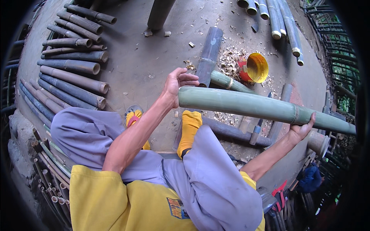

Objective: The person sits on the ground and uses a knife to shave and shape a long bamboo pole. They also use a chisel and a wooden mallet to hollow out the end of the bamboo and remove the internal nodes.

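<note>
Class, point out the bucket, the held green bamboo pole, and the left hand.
Bucket point(242, 72): head view, red outer wall.
Green bamboo pole point(246, 106): head view, smooth side, mid-length.
Left hand point(175, 87): head view, middle.

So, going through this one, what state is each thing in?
Green pole: held up off the ground
Left hand: at the pole's end, fingers partly bent
Right hand: holding the pole farther along
Bucket: open; upright or tipped, unclear
Chips: scattered on the ground
Knife: not in either hand
Left-side poles: lying in a row
Socks: worn
</note>
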`<state>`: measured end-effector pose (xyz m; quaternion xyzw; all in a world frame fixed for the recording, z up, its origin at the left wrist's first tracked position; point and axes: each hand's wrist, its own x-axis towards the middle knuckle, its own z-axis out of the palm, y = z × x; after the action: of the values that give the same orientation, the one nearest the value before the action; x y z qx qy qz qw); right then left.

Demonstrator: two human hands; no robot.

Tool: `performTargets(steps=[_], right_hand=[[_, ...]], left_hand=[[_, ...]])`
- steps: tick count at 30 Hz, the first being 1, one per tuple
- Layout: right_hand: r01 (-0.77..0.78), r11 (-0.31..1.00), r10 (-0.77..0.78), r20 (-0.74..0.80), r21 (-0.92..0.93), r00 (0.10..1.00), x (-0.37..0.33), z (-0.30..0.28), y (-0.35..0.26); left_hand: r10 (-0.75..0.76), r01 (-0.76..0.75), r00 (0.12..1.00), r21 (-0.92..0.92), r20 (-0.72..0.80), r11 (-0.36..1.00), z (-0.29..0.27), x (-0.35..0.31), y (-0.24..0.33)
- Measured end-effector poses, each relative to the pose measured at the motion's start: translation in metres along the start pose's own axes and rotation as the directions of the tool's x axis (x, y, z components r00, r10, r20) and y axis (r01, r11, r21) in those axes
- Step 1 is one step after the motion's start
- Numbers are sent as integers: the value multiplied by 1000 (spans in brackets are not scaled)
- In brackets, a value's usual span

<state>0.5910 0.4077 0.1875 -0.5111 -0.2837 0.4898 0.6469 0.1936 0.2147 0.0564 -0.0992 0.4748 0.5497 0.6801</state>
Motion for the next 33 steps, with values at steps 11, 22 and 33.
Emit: performTargets(steps=[11,22,33], right_hand=[[-51,998,51,-20,-26,999,16,1,28],[129,992,-129,26,0,991,-47,25,-9],[436,894,-447,249,102,859,-122,92,-46]], left_hand=[[-104,99,994,-132,-28,986,-8,6,14],[41,-42,999,-171,-10,984,-23,26,9],[598,-524,795,386,-98,759,-1,112,8]])
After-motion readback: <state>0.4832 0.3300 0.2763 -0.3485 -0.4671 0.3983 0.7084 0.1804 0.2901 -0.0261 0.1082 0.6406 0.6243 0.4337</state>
